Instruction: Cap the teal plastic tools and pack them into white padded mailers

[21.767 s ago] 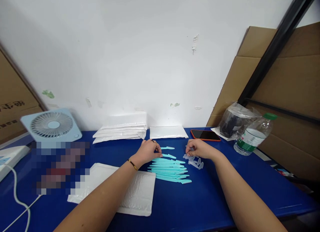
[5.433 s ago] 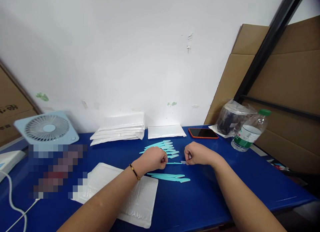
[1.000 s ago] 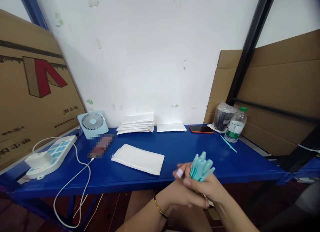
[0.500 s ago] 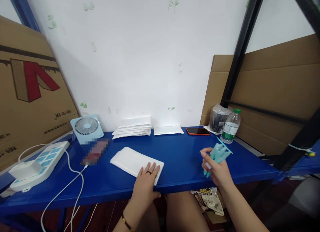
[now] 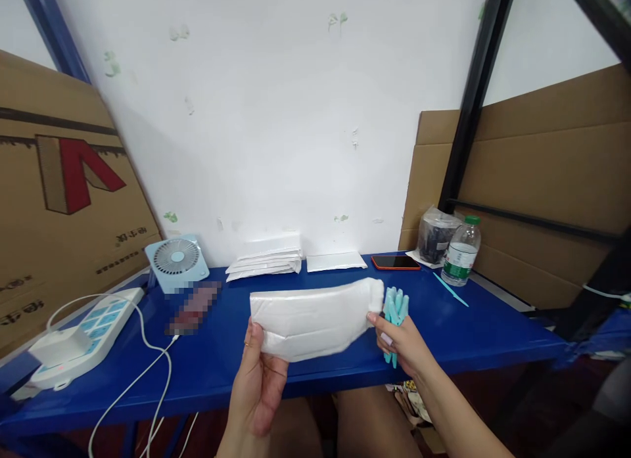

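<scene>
1. Blue covers the long table [image 5: 473, 326], which stands against a white wall [image 5: 276, 116]. Cardboard sheets lean at the left [image 5: 59, 202] and at the right [image 5: 542, 182], with a black post [image 5: 468, 103] in front of the right one.
2. Along the far edge, left to right, sit a small fan [image 5: 176, 261], a stack of white mailers [image 5: 266, 264], a phone [image 5: 395, 263], a plastic bag [image 5: 436, 238] and a water bottle [image 5: 460, 251]. A power strip [image 5: 73, 336] lies at the near left.
3. The left hand [image 5: 259, 386], palm towards the camera, pinches the lower left edge of a white padded envelope [image 5: 315, 317], held level above the table's near edge.
4. The right hand [image 5: 401, 340] is closed around a bundle of teal sticks [image 5: 394, 313], upright, with its fingertips touching the envelope's right end.
5. The left cardboard bears a red V-shaped mark and printed characters that I cannot read; the bottle's green label is too small to read.
</scene>
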A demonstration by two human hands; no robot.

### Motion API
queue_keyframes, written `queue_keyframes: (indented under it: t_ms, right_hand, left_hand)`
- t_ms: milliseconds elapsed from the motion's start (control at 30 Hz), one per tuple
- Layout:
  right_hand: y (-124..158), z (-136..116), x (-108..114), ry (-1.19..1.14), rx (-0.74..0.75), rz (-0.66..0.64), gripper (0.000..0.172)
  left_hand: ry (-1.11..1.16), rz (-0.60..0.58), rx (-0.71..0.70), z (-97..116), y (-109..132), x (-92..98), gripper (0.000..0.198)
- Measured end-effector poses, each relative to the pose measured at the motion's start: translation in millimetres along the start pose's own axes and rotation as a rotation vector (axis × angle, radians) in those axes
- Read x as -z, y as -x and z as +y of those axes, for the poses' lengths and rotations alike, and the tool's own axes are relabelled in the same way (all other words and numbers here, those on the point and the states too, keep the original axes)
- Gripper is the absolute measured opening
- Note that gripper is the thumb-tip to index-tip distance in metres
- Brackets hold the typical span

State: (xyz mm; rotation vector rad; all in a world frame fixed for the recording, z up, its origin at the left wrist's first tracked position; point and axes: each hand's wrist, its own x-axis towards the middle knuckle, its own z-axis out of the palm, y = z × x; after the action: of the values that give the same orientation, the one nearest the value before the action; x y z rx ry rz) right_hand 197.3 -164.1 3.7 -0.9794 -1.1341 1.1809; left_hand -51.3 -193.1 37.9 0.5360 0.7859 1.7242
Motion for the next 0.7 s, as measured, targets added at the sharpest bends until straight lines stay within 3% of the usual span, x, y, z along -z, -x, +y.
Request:
queue_keyframes:
  t_ms: [100,167,200,233,300,367,467,567,700]
  right_hand:
    - [0,-5,3,-0.018,0.002,0.018,0.032]
    - [-1,-9,8,0.054,-0.013,0.081,0.035]
    - [-2,-10,9,0.104,-0.029,0.106,0.036]
    - [-3,-10,11,0.151,-0.047,0.125,0.037]
    - [-3,-9,13,0.219,-0.089,0.125,0.038]
    - [0,-7,15,0.24,-0.129,0.102,0.037]
    - [6,-6,20,0.237,-0.167,0.048,0.033]
    - [10,-7,29,0.223,-0.161,0.047,0.033]
    - [8,-4,41,0.23,-0.181,0.094,0.04]
  left_hand:
    - [-0.273,0.076,-0.172,-9,-11,21.1,0.052]
    - [-0.623,0.135,-0.443,-14,-12,29.3,0.065]
    - [-0.833,0.107,-0.581,-17,-12,29.3,0.071]
    - [-1.048,0.024,-0.694,-20,-11,26.2,0.078]
    - [-1.43,-0.286,-0.814,-28,-9,12.1,0.096]
    - [-1.685,-0.607,-0.802,-38,-10,-8.2,0.119]
    - [-1.869,-0.816,-0.711,-54,-19,-36.2,0.137]
    - [-1.893,-0.879,-0.682,-64,-27,-52.1,0.124]
    - [-1.907,-0.797,-0.725,-70,-29,-60.3,0.076]
